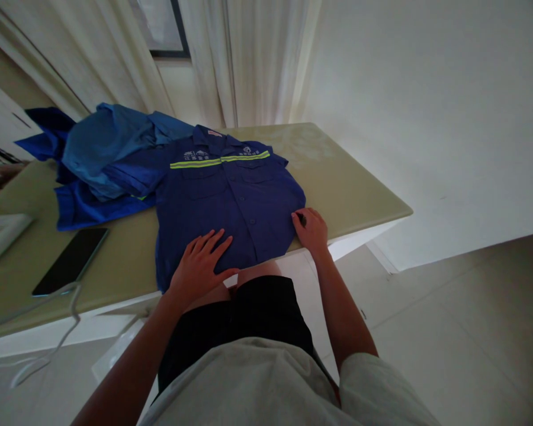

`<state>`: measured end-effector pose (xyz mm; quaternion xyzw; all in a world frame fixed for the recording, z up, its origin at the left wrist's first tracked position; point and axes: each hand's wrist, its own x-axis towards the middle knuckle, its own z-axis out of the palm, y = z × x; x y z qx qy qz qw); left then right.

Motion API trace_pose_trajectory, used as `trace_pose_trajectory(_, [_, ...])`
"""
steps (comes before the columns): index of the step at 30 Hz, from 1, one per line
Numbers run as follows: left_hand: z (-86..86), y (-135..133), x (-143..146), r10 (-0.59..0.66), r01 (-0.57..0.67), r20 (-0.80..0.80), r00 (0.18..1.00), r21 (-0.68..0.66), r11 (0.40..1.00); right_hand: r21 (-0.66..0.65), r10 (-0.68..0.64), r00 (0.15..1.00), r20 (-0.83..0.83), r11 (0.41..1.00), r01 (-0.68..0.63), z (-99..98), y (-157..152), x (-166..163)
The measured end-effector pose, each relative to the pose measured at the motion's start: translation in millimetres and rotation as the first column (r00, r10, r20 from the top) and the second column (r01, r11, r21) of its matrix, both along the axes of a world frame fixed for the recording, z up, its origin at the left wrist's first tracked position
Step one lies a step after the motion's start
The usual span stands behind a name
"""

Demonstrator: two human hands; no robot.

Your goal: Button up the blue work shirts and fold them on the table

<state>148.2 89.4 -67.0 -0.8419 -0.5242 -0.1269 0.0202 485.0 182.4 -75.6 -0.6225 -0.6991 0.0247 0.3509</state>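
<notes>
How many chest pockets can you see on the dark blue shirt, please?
2: the left pocket and the right pocket, both just below the yellow stripe on the shirt.

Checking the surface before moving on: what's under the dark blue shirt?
The dark blue shirt lies flat on the table; left hand presses on it. Anything beneath is covered.

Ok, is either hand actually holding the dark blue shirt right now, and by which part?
The left hand lies flat, fingers spread, on the shirt near its hem, gripping nothing. The right hand seems to pinch the hem's right corner.
</notes>
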Motion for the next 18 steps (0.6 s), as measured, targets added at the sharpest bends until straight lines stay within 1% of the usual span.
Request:
trace_pose_trajectory(3, [-0.2,-1.6,-0.4,-0.011,0.011,0.013,1.0,-0.002,1.0,0.04,-0.058,0.998,0.038,0.998,0.056,-1.6,2.4,-0.4])
trace_pose_trajectory(5, [-0.3,-2.1,-0.8,-0.008,0.008,0.034,0.999,0.002,1.0,0.044,-0.073,0.993,0.087,0.997,0.07,-3.6,4.3,-0.2])
trace_pose_trajectory(7, [-0.5,-2.3,-1.1,-0.002,0.001,0.053,0.999,0.007,1.0,0.013,-0.049,0.99,0.13,0.999,0.048,-6.0,5.8,0.5])
trace_pose_trajectory(10, [-1.1,-2.7,-0.8,-0.002,0.0,0.064,0.998,0.024,1.0,-0.011,-0.011,0.989,0.151,1.0,0.013,-9.4,7.0,2.5])
trace_pose_trajectory(18, [-1.6,-8.2,-2.9,-0.009,-0.005,0.145,0.989,0.095,0.995,0.034,-0.005,0.988,0.157,0.999,-0.001,-17.1,10.7,6.7])
